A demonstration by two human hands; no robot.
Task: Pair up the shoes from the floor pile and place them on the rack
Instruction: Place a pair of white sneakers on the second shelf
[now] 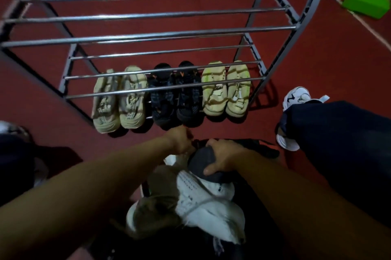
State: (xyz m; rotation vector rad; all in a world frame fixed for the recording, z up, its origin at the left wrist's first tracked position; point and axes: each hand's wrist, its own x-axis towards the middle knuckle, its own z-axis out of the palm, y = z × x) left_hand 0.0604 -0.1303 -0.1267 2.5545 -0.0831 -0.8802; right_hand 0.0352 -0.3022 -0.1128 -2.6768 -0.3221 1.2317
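Both hands are in the pile — the right hand [222, 157] grasps a dark shoe [203, 164] by its end, nearer the rack [148, 33] than the white shoes [203, 198]. Left hand [179, 141] sits just beside it; I cannot tell its grip.

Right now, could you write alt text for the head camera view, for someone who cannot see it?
Two bare hands reach into a pile of shoes on a red floor; the right hand grips a dark shoe, and the left hand is beside it. Ahead, a metal rack holds three pairs on its lowest shelf: beige, black, pale yellow.

Rack [160, 33] holds three shoe pairs [171, 94].
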